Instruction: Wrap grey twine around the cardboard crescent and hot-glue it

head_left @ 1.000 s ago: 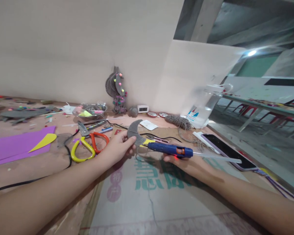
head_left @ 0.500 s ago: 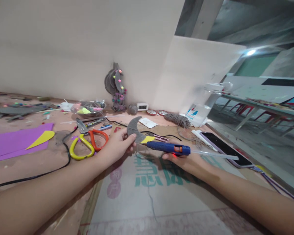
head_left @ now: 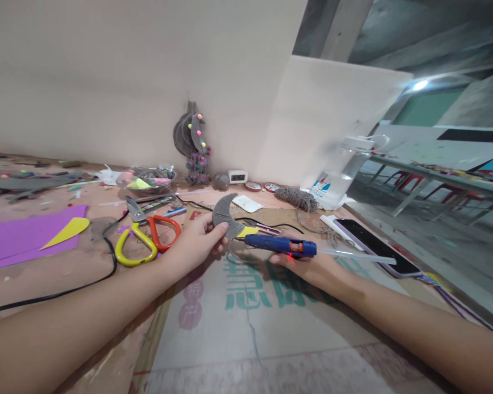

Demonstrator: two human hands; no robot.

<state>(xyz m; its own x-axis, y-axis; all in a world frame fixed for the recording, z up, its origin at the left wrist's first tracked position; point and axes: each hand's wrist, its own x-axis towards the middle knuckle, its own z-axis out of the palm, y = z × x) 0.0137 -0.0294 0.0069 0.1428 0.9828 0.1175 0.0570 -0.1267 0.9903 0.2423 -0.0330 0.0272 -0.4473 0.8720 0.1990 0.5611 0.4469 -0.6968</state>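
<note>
My left hand (head_left: 197, 243) pinches a crescent-shaped piece (head_left: 225, 215), wrapped in grey twine with a yellow tip, and holds it up over the table. My right hand (head_left: 308, 267) grips a blue glue gun (head_left: 280, 245) lying sideways, its nozzle pointing left at the crescent's lower yellow end. A clear glue stick (head_left: 355, 255) juts out of the gun's back to the right. A red light glows under the gun.
Scissors with yellow and orange handles (head_left: 145, 238) lie left of my left hand, beside purple and yellow foam sheets (head_left: 28, 236). A phone (head_left: 370, 243), a twine bundle (head_left: 298, 199), a plastic bottle (head_left: 337, 180), a bowl of bits (head_left: 148, 180) and a hanging crescent ornament (head_left: 191, 139) surround the printed cardboard (head_left: 263, 323).
Both hands hold their grips and barely move. The view has drifted slightly, so everything sits a little higher and further left in the picture.
</note>
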